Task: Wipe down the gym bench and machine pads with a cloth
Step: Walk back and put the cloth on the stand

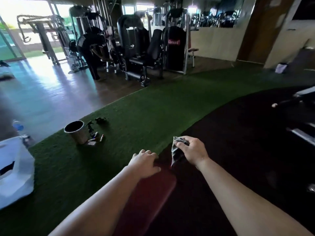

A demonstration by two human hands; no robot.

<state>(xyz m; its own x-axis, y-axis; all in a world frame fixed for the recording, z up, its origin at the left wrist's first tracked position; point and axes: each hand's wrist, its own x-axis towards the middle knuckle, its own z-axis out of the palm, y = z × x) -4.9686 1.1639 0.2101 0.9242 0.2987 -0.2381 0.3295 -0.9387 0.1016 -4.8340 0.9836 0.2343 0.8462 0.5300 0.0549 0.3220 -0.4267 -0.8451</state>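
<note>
Two bare forearms reach out from the bottom edge over a dark red bench pad point(153, 193). It is smooth and faintly glossy, with a rounded corner at its far end. The left hand point(144, 162) lies on that far end, palm down, with its fingers bent over the edge and its thumb along the top. The right hand point(192, 150) is held just beyond and to the right of the pad's end, its fingers closed round a bunched grey cloth point(177, 154). One soft, creased corner of the cloth hangs down below the fist.

The bench stands where a strip of green artificial turf point(136, 116), short and nubbly, meets a curved area of matt black flooring point(238, 133). To the left, on the turf, stands a cylindrical metal bucket point(76, 132) with shiny sides. Its inside is dark and I cannot tell what it holds. Just beside it lie a dark trigger sprayer point(91, 128) and a few small tube-like items point(98, 136), too blurred to name. At the left edge a white plastic bag point(15, 167) slumps on the turf, and its contents are hidden. A clear bottle with a blue cap point(17, 125) stands behind it.

Farther back, on glossy flooring point(42, 86), stand weight machines point(144, 48) with black padded seats and steel frames. A person in dark clothes point(92, 53) bends over beside them.
</note>
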